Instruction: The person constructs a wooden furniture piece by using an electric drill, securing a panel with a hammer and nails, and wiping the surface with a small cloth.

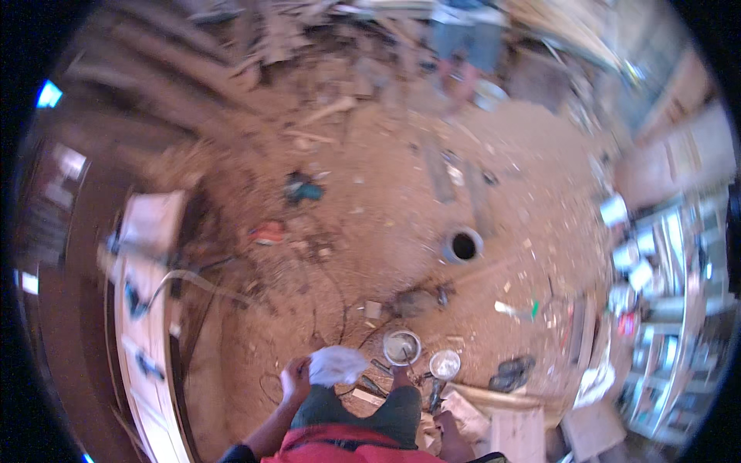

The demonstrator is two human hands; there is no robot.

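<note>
My left hand is curled at the edge of a white, crumpled, cloth-like sheet and holds it out over my left leg. Low in front of my right hip is my right hand, smeared by motion, its fingers unclear. Just beyond it stands a dark, narrow object; whether the hand touches it I cannot tell. A white tub with pale contents and a thin stick in it sits on the ground by my right foot. Beside it is a smaller tub with white stuff inside.
Wooden boards lie at my right, near a pair of dark shoes. A grey hollow cylinder stands farther out. Long pale timber runs along the left. Cables cross the dirt floor. A shelf unit lines the right.
</note>
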